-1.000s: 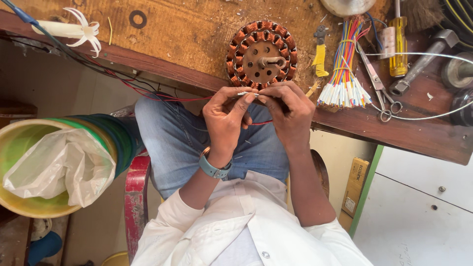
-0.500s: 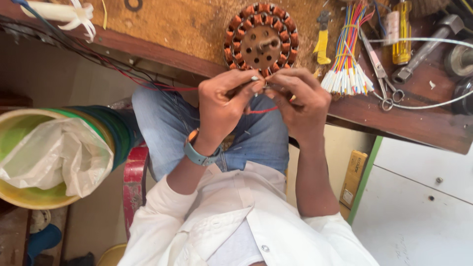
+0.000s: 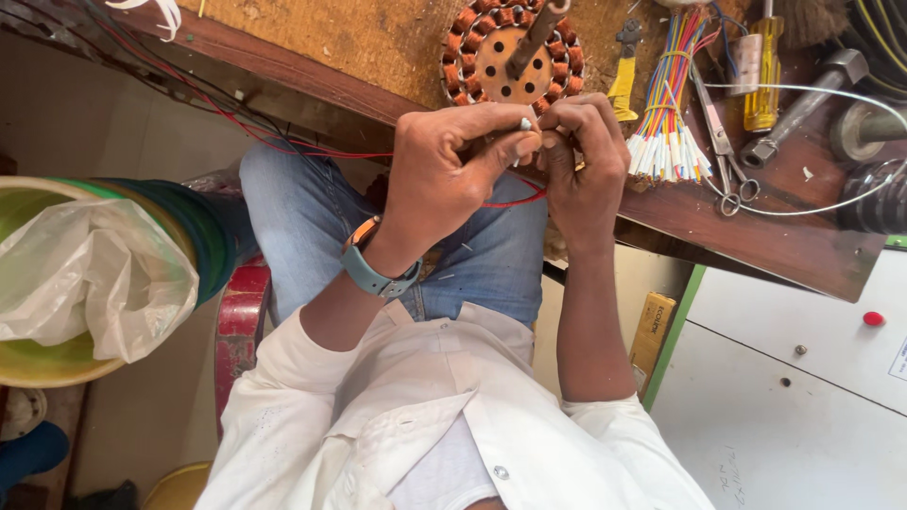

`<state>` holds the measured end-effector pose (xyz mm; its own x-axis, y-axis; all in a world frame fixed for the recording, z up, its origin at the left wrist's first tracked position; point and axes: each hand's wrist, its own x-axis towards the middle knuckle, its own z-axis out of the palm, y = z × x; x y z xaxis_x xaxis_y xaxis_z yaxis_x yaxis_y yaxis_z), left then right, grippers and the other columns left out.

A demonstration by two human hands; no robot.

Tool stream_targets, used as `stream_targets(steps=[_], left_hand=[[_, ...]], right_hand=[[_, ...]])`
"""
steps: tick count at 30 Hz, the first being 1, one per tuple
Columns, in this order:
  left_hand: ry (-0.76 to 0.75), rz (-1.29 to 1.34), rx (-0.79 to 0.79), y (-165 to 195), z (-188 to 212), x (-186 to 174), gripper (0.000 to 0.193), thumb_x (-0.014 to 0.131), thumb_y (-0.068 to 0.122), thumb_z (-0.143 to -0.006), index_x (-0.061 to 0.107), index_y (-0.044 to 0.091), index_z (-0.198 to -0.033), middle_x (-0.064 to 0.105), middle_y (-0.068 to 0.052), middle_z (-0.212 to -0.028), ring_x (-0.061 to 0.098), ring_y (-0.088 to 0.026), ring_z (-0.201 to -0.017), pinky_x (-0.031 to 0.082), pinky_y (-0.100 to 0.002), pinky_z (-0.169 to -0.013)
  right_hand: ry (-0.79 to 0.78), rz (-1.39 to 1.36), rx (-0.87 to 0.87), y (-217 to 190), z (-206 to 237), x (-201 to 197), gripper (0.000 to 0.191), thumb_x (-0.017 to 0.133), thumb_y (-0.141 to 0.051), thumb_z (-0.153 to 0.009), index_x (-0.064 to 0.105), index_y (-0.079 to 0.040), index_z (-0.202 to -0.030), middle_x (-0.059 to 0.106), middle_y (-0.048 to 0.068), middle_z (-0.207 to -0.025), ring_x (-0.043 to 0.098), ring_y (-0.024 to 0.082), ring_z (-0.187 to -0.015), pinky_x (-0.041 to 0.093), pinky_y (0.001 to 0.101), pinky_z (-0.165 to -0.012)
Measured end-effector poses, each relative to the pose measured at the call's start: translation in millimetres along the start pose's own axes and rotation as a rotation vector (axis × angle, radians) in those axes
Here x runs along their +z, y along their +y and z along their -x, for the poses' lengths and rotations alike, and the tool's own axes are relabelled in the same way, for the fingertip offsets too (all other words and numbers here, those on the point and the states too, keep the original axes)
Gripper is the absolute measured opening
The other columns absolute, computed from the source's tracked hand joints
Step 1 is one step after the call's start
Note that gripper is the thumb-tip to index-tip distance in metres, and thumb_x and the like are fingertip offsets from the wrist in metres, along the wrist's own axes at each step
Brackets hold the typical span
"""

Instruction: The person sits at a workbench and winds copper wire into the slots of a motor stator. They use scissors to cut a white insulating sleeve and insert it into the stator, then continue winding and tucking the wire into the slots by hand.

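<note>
Closest to me is the blue watch (image 3: pixel 370 271) on my left wrist, above my lap in jeans. Just past it, my left hand (image 3: pixel 453 175) and right hand (image 3: pixel 586 165) meet in front of the bench (image 3: pixel 803 247) edge, fingertips almost touching. The grip of my left hand is closed, thumb and forefinger pinching a small pale sleeve (image 3: pixel 525 124) at the end of a thin red wire (image 3: pixel 515 200). The right grip is curled shut against the same spot, but what lies inside it is hidden by the fingers. The wire loops down under both hands and runs off to the left along the bench edge.

I judge the wire light and limp: it bends wherever it hangs free, so it wants holding close to its end, between the fingertips. The little sleeve looks smooth and easy to drop.

Beyond my hands, on the bench, sits a round motor core (image 3: pixel 510 52) ringed with copper coils. To its right lies a bundle of coloured wires (image 3: pixel 666 113) with white tips. Then come scissors (image 3: pixel 723 165) and, further back, a yellow screwdriver (image 3: pixel 761 71). Off to my left stands a bin with a plastic bag (image 3: pixel 85 274).
</note>
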<state>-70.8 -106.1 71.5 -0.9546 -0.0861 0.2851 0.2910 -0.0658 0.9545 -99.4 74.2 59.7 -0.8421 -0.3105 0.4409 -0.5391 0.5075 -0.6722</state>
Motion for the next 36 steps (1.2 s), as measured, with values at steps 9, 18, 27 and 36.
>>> stream_targets(steps=[9, 18, 27, 36], left_hand=[[-0.034, 0.086, -0.046, -14.1, 1.2, -9.5, 0.011, 0.076, 0.007, -0.099, 0.075, -0.001, -0.106, 0.074, -0.003, -0.084, 0.06, -0.004, -0.065, 0.048, -0.022, -0.058], [0.015, 0.105, -0.109, -15.0, 0.2, -27.9, 0.011, 0.073, 0.01, -0.102, 0.074, 0.0, -0.105, 0.07, -0.001, -0.08, 0.056, -0.002, -0.055, 0.043, -0.021, -0.049], [0.006, 0.128, -0.153, -18.1, 8.5, -30.7, 0.014, 0.073, 0.012, -0.101, 0.075, -0.001, -0.106, 0.07, -0.001, -0.077, 0.056, -0.002, -0.055, 0.043, -0.021, -0.048], [0.02, 0.137, -0.185, -13.3, 17.9, -29.1, 0.014, 0.072, 0.012, -0.102, 0.076, -0.001, -0.105, 0.071, -0.001, -0.078, 0.057, -0.002, -0.057, 0.044, -0.02, -0.05]], right_hand=[[0.015, -0.128, 0.136, 4.6, -0.1, 12.1, 0.01, 0.067, -0.004, -0.11, 0.06, 0.0, -0.104, 0.059, 0.006, -0.101, 0.058, 0.009, -0.073, 0.047, 0.0243, -0.062], [-0.063, 0.06, 0.079, -13.0, -0.8, 21.4, 0.009, 0.069, -0.002, -0.106, 0.06, 0.001, -0.105, 0.06, 0.008, -0.099, 0.059, 0.017, -0.083, 0.048, 0.0318, -0.072], [-0.066, -0.051, 0.175, -8.2, 14.5, 26.1, 0.01, 0.061, -0.007, -0.11, 0.056, 0.001, -0.105, 0.054, 0.007, -0.103, 0.058, 0.013, -0.078, 0.05, 0.0274, -0.068], [-0.023, 0.086, 0.13, -9.5, 15.1, 27.3, 0.009, 0.062, -0.009, -0.108, 0.06, 0.0, -0.108, 0.057, 0.008, -0.104, 0.062, 0.014, -0.084, 0.054, 0.0277, -0.07]])
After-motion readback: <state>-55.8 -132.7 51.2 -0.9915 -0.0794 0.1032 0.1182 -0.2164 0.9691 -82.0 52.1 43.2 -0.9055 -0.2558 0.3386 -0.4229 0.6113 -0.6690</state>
